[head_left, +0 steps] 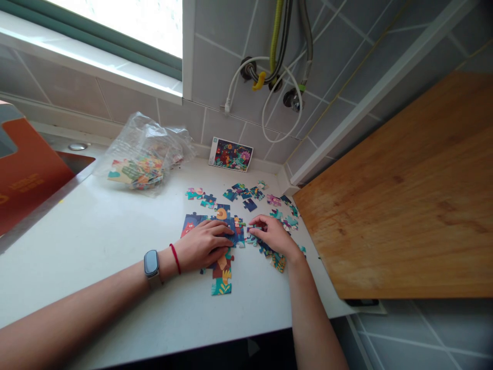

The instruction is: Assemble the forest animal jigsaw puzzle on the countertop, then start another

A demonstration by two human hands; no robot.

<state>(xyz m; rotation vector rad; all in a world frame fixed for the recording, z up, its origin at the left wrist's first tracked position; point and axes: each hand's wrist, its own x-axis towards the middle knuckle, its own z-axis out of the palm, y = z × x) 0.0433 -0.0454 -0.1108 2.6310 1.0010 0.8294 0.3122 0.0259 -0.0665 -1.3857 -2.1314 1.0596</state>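
On the white counter lies a partly joined puzzle [222,285] with dark blue, red, orange and teal parts. My left hand [206,242] rests flat on it, fingers spread and pointing right, covering its middle. Just right of the joined section, my right hand [271,234] has its thumb and forefinger pinched at a pale teal piece [251,237]. Several joined dark pieces with yellow leaves [278,262] lie beneath and beside that hand. Loose pieces [249,204] are scattered behind both hands. The picture card [231,154] leans against the tiled wall.
A clear plastic bag [144,159] with more pieces sits at the back left, near an orange box [26,169]. At the right stands a large wooden board [408,200]. Hoses and a white cable [263,121] hang on the wall. The counter's front edge is near my forearms.
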